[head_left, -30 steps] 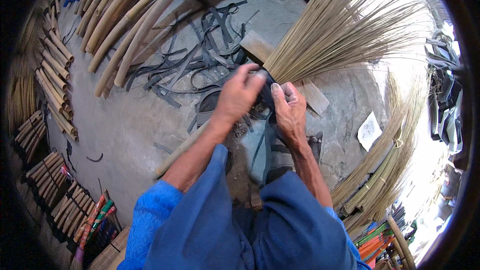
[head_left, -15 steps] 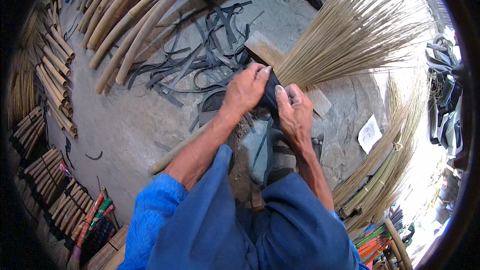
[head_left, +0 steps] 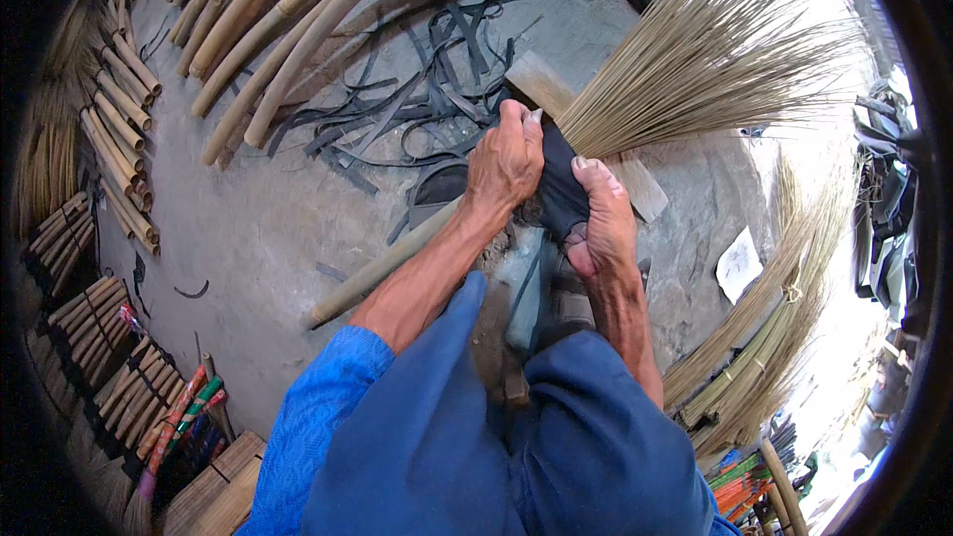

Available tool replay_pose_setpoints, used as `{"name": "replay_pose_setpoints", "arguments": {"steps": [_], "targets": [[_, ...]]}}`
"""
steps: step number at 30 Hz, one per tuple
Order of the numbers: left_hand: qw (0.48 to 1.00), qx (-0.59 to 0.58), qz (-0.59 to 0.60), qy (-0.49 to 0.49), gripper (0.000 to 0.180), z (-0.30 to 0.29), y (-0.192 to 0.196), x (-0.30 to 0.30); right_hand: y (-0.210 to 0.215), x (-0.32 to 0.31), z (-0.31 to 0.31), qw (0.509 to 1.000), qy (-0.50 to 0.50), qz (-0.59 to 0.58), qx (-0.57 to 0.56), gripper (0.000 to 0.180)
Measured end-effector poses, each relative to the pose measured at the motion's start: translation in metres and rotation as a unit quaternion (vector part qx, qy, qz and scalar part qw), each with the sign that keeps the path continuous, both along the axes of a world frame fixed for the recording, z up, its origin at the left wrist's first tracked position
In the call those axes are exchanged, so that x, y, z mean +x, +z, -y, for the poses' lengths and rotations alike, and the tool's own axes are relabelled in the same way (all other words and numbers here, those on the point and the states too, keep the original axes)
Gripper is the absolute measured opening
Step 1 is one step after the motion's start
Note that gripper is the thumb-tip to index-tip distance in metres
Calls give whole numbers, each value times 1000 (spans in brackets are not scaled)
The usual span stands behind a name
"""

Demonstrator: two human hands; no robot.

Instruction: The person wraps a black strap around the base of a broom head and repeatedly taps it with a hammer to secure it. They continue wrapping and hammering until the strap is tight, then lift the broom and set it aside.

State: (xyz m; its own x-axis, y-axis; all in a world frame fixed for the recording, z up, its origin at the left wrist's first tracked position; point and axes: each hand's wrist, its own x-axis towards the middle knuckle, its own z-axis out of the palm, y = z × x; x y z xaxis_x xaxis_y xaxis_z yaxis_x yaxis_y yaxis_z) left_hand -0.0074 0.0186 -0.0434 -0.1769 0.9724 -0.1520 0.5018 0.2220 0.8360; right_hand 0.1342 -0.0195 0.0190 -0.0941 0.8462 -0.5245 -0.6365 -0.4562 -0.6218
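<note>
Between the left hand (head_left: pixel 506 161) and the right hand (head_left: pixel 608 213), the broad black band (head_left: pixel 563 181) looks like smooth, matt rubber, while just beyond them the fanned straw-coloured bundle of thin stalks (head_left: pixel 700 60) looks dry and rough over a flat pale board (head_left: pixel 642 189) of bare, worn wood. Beyond and left of the left hand, narrow dark grey strips (head_left: pixel 395 107) look matt and rubbery, and the long tan jointed poles (head_left: pixel 300 58) look like smooth bamboo with a faint sheen, over a rough, dusty grey floor (head_left: pixel 253 228). Behind the left hand, the bright blue sleeve (head_left: pixel 323 387) is textured cloth.
</note>
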Motion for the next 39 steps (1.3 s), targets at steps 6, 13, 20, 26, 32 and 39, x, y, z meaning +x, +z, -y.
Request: {"name": "replay_pose_setpoints", "arguments": {"steps": [6, 13, 20, 26, 32, 39], "targets": [[998, 4, 49, -35, 35, -18, -16, -16, -25, -1, -11, 930, 99, 345, 81, 28], [998, 15, -58, -23, 40, -17, 0, -11, -42, -7, -25, 825, 130, 525, 162, 37], [997, 20, -67, -29, 33, -14, 6, -8, -20, -10, -21, 987, 68, 145, 0, 27], [998, 11, -59, -13, 30, -12, 4, -6, -21, -10, -16, 995, 35, 89, -31, 17], [998, 28, -50, -33, 28, -10, 6, -9, -28, -9, -19, 989, 51, 128, -51, 19], [993, 70, 51, -83, 47, -1, 13, -18, -28, -3, -17, 988, 71, 135, -34, 23]]}}
